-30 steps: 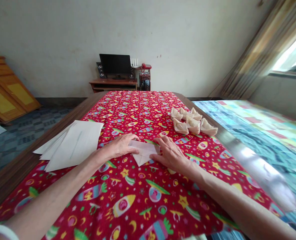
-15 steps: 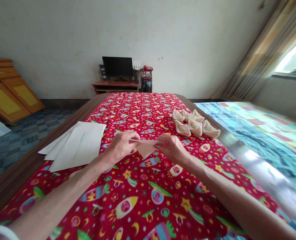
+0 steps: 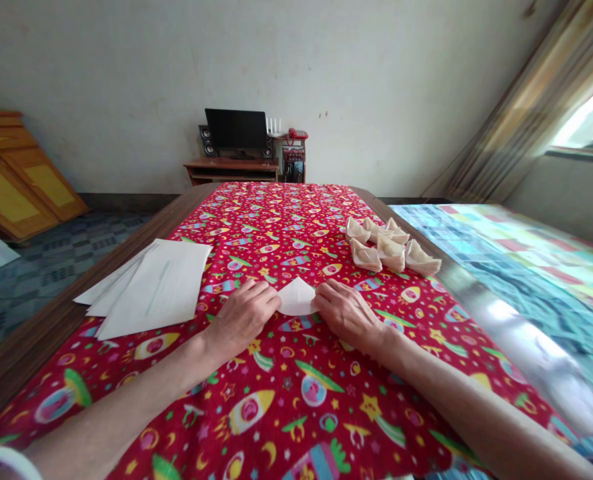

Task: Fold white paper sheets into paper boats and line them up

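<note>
Between my two hands is a small folded sheet of paper [image 3: 297, 298], with its pointed end facing away from me. My left hand [image 3: 243, 312] has its fingers closed on the paper's left corner. On the opposite corner, the curled fingers of my right hand [image 3: 349, 313] grip the paper; the fingertips of both hands are partly hidden. A fanned stack of white paper sheets [image 3: 163, 283] lies to the left of my left hand. Beyond my right hand, several folded paper boats [image 3: 390, 250] stand in two rows.
A red patterned cloth [image 3: 276, 413] covers most of the brown table [image 3: 36, 327]. On a desk [image 3: 231, 165] by the far wall stands a black monitor [image 3: 236, 130] with speakers. A bed [image 3: 536, 267] is at the right, a wooden cabinet [image 3: 21, 177] at the left.
The folded paper has turned over, its point now facing away from me instead of toward me. Both hands have come down a little nearer to me, still at its corners.
</note>
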A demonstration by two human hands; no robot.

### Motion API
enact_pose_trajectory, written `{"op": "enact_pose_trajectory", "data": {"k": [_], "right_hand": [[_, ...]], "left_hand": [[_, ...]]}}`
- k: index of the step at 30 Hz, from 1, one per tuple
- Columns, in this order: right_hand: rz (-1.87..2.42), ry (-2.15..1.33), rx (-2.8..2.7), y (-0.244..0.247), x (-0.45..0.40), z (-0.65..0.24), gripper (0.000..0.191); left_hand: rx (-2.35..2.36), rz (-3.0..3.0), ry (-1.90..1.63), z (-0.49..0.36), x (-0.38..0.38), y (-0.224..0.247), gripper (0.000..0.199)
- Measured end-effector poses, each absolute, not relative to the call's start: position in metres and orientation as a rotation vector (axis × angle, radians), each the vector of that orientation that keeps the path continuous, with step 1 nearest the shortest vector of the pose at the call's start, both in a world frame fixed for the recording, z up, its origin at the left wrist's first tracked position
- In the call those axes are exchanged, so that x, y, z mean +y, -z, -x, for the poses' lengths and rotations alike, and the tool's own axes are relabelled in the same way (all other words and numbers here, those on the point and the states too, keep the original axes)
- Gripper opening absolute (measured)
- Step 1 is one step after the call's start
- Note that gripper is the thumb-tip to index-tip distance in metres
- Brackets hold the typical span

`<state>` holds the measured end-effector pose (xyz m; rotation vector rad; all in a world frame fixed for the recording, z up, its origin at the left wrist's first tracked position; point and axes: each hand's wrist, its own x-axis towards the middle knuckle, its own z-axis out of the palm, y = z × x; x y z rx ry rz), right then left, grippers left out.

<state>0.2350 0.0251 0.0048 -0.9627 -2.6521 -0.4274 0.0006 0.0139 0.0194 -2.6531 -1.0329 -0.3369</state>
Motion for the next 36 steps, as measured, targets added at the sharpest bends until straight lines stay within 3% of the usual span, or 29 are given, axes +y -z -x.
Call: {"op": "enact_pose_trajectory", "data": {"k": [3,9,14,23,30,33,36], "right_hand": [[1.000,0.326,-2.665,-0.005,0.022,-0.239,0.020],[0.959,-0.135,-2.470,-0.003,0.020,-0.248,0.026],[1.221,-0.344,-2.252,0.000,0.029,-0.248,0.027],[1.417,-0.013,-2.292,0.005,0.032,-0.245,0.021],[1.531,-0.068,-2.349,-0.004,0.036,-0.241,0.021],[1.550,-0.081,-2.354,-0.007,0.035,-0.239,0.021],[1.557,-0.078,-2.365,-0.008,0.034,-0.238,0.021]], "left_hand": [[-1.118,2.699,0.428,0.004,0.012,-0.015,0.017],[-1.319,2.836,0.948,0.014,0.027,0.002,0.017],[-1.481,2.868,1.155,0.018,0.040,0.009,0.025],[-1.544,2.696,0.909,0.010,0.045,0.006,0.022],[-1.597,2.604,0.773,0.006,0.046,0.009,0.021],[-1.614,2.548,0.774,0.004,0.045,0.007,0.008],[-1.427,2.577,0.761,0.000,0.039,0.001,0.027]]}}
